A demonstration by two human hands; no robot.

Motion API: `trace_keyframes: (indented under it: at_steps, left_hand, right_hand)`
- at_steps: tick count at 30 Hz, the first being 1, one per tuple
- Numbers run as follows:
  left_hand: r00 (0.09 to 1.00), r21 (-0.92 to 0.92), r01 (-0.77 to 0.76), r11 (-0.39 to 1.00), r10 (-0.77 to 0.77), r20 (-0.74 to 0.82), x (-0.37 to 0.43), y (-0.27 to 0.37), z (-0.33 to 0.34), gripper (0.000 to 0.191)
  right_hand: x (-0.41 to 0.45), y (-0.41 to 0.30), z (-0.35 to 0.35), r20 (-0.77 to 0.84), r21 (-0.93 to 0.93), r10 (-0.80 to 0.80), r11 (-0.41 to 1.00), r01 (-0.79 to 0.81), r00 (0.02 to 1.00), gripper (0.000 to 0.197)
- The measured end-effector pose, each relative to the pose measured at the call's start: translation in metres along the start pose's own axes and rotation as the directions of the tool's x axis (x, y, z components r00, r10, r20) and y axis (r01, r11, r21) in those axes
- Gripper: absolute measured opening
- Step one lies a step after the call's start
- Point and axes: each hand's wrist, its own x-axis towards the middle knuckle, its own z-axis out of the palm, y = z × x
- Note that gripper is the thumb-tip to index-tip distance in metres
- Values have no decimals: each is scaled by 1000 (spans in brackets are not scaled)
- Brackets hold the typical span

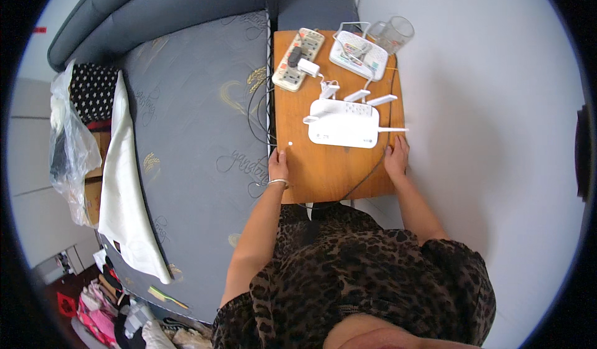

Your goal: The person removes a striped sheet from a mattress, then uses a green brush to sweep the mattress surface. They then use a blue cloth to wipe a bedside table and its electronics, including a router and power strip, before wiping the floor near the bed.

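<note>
My left hand [278, 164] grips the left edge of a wooden table [336, 176], and my right hand [397, 157] grips its right edge; the undersides of both are hidden. Between and beyond them lies a white router [344, 127] with several antennas. Farther back are a power strip [307, 52] holding a black plug [295, 57] and a white adapter [308, 67], and a second white box-shaped device [349, 61] with a coiled cable on it. A glass mug [395, 34] lies or leans at the back right corner. One black cable [368, 173] crosses the tabletop.
A bed with a grey mattress [196, 162] stands left of the table, black cables [254, 111] hanging in between. The wall [466, 115] is close on the right. White cloth [128, 199], a plastic bag [72, 153] and a brush [163, 295] are along the mattress's far left side.
</note>
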Motion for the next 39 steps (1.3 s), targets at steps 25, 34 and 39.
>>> trace_keyframes:
  at_steps: [25,34,39]
  left_hand:
    - [996,136,-82,987,87,-31,-4,38,-22,40]
    - [994,159,-111,981,113,1,-3,39,-18,41]
    - [971,149,-219,964,230,-66,-2,37,-10,38]
  right_hand:
    - [11,37,-8,142,-206,-212,949,239,967,50]
    - [41,11,-41,310,-253,21,965,62,950,35]
    - [67,-39,-37,118,167,-50,985,30,992,37]
